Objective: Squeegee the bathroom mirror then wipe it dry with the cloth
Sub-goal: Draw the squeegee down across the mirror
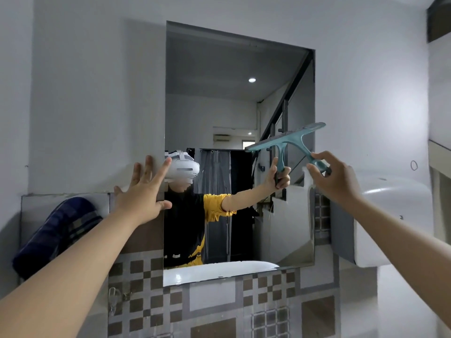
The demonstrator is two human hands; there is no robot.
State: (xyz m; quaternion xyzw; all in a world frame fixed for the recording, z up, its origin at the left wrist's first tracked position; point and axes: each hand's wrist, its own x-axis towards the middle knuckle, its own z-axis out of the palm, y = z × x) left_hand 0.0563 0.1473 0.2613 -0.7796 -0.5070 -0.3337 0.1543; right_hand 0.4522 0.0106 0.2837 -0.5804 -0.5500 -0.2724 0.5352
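The mirror is your landmark: a tall frameless pane fixed to the pale wall, its lower edge meeting the checked tiles. To its right hangs a white wall unit, just beside the pane's edge; what it is, you cannot tell from here. To its left, lower down, the dark checked cloth is draped over a ledge, well apart from both hands, which looks like it is parked there for the drying step.

Your left hand lies flat with the fingers spread wide and clamped on nothing, against the wall at the mirror's left edge, fingertips just reaching the glass. That reads as a brace, steadying you while the other arm works.

Your right hand is closed around the handle end of the teal squeegee, near the mirror's right edge, about halfway up. The blade is tilted, its right end higher, and appears to sit on or very close to the glass; actual contact cannot be confirmed. Holding it by the far end of the handle gives you reach across the pane.

You seem to be in the squeegee stage, with the cloth untouched. Whether the glass is wet is not visible.
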